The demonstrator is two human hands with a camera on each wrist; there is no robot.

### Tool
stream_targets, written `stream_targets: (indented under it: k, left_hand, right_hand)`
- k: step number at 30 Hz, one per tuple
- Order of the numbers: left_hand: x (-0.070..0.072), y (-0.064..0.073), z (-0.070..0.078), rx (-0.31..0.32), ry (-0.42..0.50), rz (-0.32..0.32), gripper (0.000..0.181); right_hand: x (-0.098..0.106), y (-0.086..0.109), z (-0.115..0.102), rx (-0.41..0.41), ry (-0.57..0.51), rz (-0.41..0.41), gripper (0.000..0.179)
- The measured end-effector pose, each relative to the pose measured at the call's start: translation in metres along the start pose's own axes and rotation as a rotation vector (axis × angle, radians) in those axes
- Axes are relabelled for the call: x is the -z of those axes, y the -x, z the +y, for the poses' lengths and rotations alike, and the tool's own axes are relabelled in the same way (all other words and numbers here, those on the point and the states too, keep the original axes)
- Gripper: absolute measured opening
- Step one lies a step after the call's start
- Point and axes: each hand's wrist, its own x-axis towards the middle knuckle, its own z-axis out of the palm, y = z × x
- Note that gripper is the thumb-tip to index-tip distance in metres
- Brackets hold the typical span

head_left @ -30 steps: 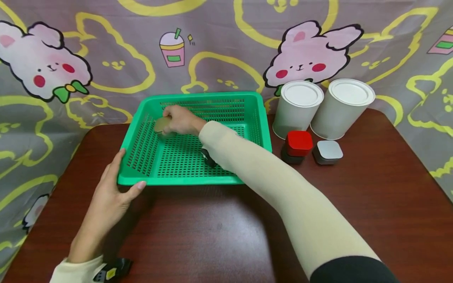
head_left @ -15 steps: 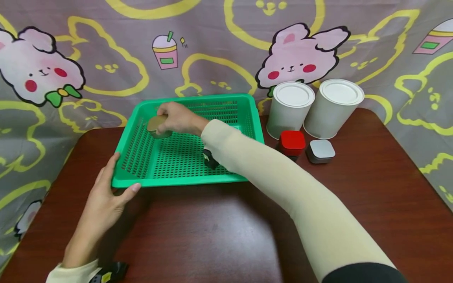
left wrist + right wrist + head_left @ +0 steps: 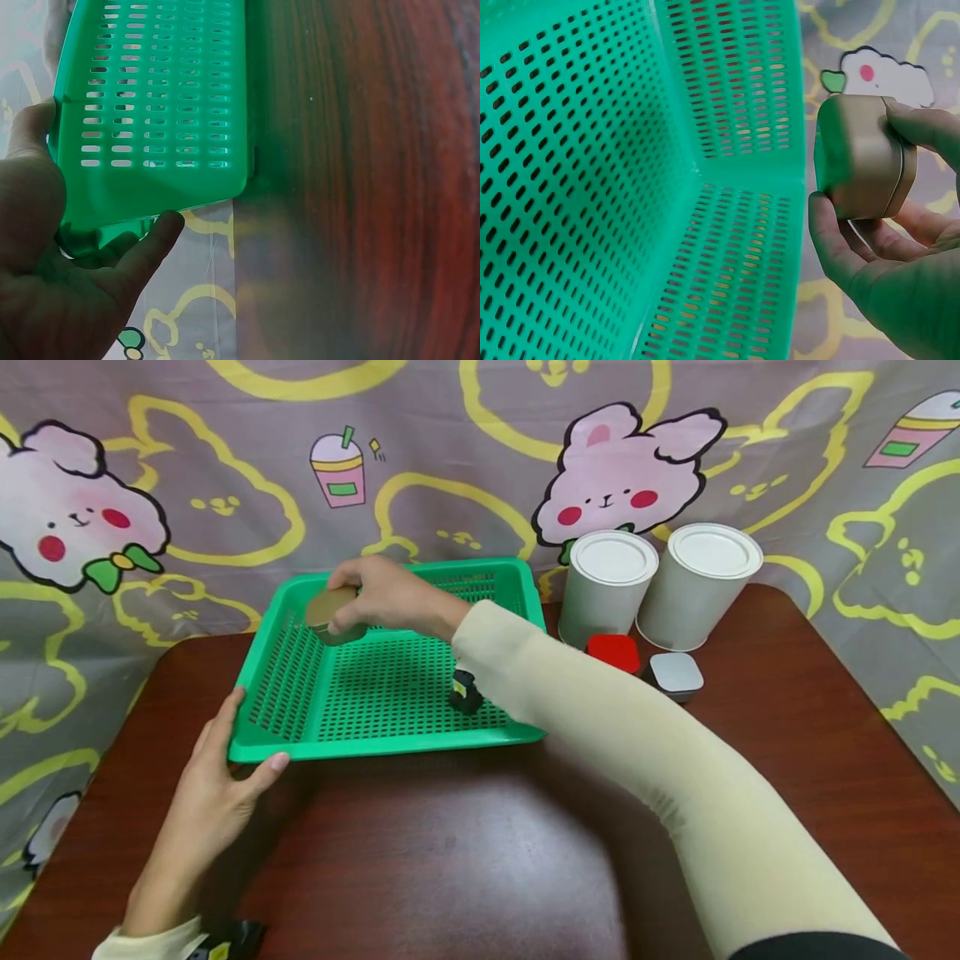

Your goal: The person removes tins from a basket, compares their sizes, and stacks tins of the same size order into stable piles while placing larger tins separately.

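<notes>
A green plastic basket (image 3: 375,749) with slotted walls stands on the brown table. My left hand (image 3: 210,802) grips its near left corner, thumb along the front rim and fingers at the left side; the left wrist view shows this hand (image 3: 82,255) around the corner. Over the basket's back left part, my right hand (image 3: 390,597) holds a gold tin (image 3: 330,610) with rounded corners. In the right wrist view the tin (image 3: 862,157) sits between thumb and fingertips, level with the rim or above it. Inside the basket, no other thing shows; the right forearm hides part of it.
Two large white-lidded cans (image 3: 609,581) stand right of the basket, against the patterned cloth (image 3: 450,435). Before them are a red-lidded tin (image 3: 613,652) and a small silver-lidded tin (image 3: 675,673). The right sleeve (image 3: 637,735) crosses the table (image 3: 435,860) from the lower right.
My right hand has lifted the gold tin from low in the basket up to about rim height. The left hand keeps its hold on the corner. The head view has shifted slightly right.
</notes>
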Motion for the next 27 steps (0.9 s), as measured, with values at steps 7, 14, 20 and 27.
stream_targets:
  k: [7, 14, 20, 27]
  left_hand:
    - [0.000, 0.001, -0.003, -0.006, -0.014, 0.006, 0.098]
    - [0.000, 0.001, -0.004, -0.011, 0.010, 0.015, 0.098]
    - [0.001, 0.003, -0.006, -0.015, 0.007, 0.021, 0.097]
    - [0.002, 0.001, -0.005, -0.028, 0.004, 0.016, 0.097]
  right_hand:
    - [0.020, 0.026, -0.006, -0.003, -0.082, 0.052, 0.051]
    - [0.046, 0.059, -0.002, 0.037, -0.046, 0.107, 0.058]
    - [0.068, 0.089, 0.004, 0.024, -0.046, 0.147, 0.052]
    - [0.094, 0.139, 0.014, -0.068, -0.034, 0.261, 0.052]
